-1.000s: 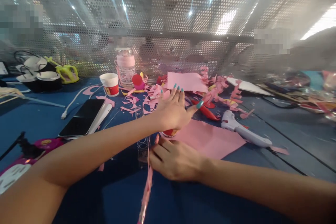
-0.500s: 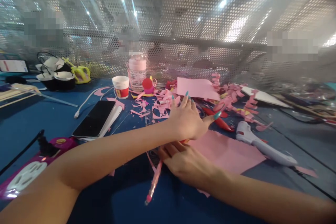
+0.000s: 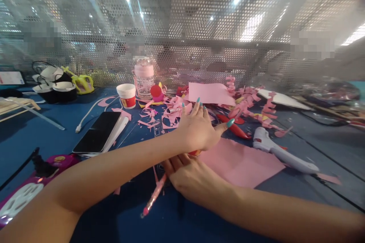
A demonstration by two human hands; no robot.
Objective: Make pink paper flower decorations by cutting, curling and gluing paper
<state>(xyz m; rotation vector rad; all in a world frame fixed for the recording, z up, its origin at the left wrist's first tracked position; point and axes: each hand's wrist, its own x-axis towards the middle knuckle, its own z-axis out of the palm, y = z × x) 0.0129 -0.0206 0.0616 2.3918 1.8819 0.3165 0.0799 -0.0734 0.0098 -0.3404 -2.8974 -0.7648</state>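
Note:
My left hand [image 3: 195, 129] is stretched out flat, fingers spread, palm down over the middle of the litter of pink paper. Just below its palm, my right hand [image 3: 189, 176] is closed, with curled fingers whose tips are hidden. Between the two hands a small red-and-yellow patch [image 3: 195, 152] shows; the rest of that thing is covered. A pink pen [image 3: 154, 197] with a shiny barrel sticks out toward me beside my right hand. Under and right of both hands lies a pink paper sheet [image 3: 242, 163].
At right lies a white glue gun [image 3: 282, 153] with its cord, near a red-handled tool [image 3: 235, 127]. Left are a phone [image 3: 98, 132], a purple power strip [image 3: 19, 199] and stacked paper cups [image 3: 126, 95]. Behind stand a bottle [image 3: 144, 79] and a perforated metal screen [image 3: 182, 15].
The view has shifted slightly. My right hand has slid a little left, and the pen beside it has swung left too. Slightly more of the red-and-yellow patch shows.

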